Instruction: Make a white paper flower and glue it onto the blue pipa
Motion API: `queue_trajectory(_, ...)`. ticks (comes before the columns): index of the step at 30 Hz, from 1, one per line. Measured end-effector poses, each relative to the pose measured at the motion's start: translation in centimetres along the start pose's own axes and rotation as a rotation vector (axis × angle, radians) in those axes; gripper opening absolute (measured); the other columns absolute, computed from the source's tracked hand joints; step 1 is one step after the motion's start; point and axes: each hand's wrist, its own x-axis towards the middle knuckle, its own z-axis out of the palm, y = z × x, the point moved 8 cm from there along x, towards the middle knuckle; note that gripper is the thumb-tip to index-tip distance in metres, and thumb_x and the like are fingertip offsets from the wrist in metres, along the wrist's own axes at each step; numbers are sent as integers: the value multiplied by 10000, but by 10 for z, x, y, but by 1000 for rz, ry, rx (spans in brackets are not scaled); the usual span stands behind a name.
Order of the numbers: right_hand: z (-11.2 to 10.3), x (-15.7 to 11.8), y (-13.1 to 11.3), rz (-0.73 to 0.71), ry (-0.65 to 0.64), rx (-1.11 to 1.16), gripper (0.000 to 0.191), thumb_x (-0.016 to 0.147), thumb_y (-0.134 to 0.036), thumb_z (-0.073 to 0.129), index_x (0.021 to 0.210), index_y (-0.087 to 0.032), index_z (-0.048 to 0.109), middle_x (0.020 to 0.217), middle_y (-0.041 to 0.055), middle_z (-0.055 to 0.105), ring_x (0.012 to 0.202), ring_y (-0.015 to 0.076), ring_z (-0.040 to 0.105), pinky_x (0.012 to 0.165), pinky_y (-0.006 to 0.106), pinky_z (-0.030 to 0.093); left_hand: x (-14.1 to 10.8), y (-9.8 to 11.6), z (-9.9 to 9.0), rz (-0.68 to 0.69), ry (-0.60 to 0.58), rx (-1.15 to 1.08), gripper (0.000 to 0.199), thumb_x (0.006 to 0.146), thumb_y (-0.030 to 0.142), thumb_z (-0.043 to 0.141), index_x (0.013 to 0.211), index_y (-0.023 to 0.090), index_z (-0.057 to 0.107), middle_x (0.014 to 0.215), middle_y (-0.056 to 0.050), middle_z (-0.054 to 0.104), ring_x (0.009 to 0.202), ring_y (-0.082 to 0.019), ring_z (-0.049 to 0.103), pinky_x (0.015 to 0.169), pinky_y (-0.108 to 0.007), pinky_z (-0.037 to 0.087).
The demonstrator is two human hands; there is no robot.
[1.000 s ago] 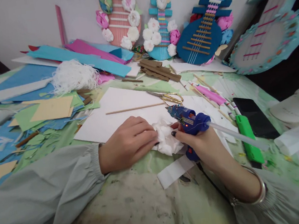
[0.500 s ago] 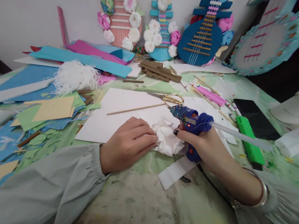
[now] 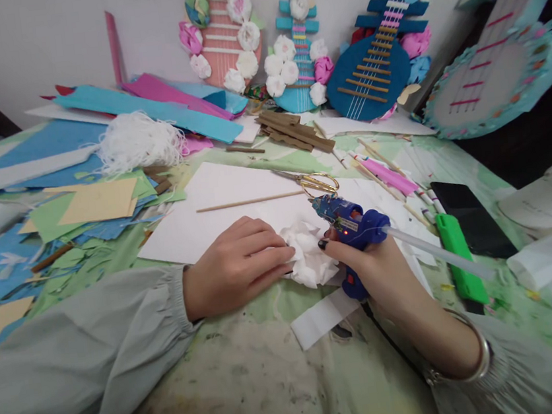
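A white crumpled paper flower (image 3: 307, 256) lies between my hands near the table's front. My left hand (image 3: 242, 264), fingers together and curved, holds the flower's left edge; its thumb is hidden. In my right hand (image 3: 377, 268) is a blue hot glue gun (image 3: 350, 222) with a small red light lit. Its nozzle points up and to the left, above the flower, and a clear glue stick (image 3: 440, 251) juts from its back. The right thumb, with a dark nail, is close to the flower's right side. Below the flower rests a white paper strip (image 3: 324, 318).
White paper sheets (image 3: 179, 228) carry a thin wooden stick (image 3: 250, 202) and gold-handled scissors (image 3: 310, 180). Coloured paper scraps (image 3: 91, 205) and white string (image 3: 142, 142) lie left. A green box cutter (image 3: 462, 262) and a phone (image 3: 474, 217) lie right. Paper instruments (image 3: 368, 77) lean at the back.
The glue gun and my right hand have shifted very slightly left. My left fingertips have edged a little further right over the flower.
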Motion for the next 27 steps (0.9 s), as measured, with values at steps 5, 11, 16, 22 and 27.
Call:
queue_trajectory(5,1,0,3,17,-12,6,149,724,-326,622,791,-193,626,734,6,640,659,173,543,607,281,426,2,0,3,3,-37,17,181,853,227,599,1028,189,629,888,-68,684,870,-180,597,782,-325,489)
queue_trajectory(11,1,-2,8,58,-7,16,180,726,-351,633,824,-200,637,716,1,642,663,181,549,598,282,424,3,-2,6,-21,-87,25,181,861,216,578,1032,188,627,914,-74,668,854,-179,581,774,-328,476)
queue_trajectory(16,-1,-2,8,62,14,32,188,728,-347,640,844,-201,647,726,1,646,666,177,547,600,281,419,1,-2,4,-23,-62,1,207,857,200,578,1060,193,614,924,-76,662,862,-175,583,782,-326,473)
queue_trajectory(22,-1,-2,4,38,32,25,204,726,-366,632,828,-190,642,760,12,653,703,191,556,614,283,420,1,-1,-4,-46,36,-96,163,840,168,595,999,194,624,899,-79,661,825,-162,580,759,-314,474)
queue_trajectory(27,-2,-4,1,45,38,5,221,712,-380,635,828,-192,637,754,15,638,688,186,541,605,283,403,2,9,-3,6,-15,-175,125,847,121,560,918,192,635,894,-80,656,849,-175,574,779,-331,474)
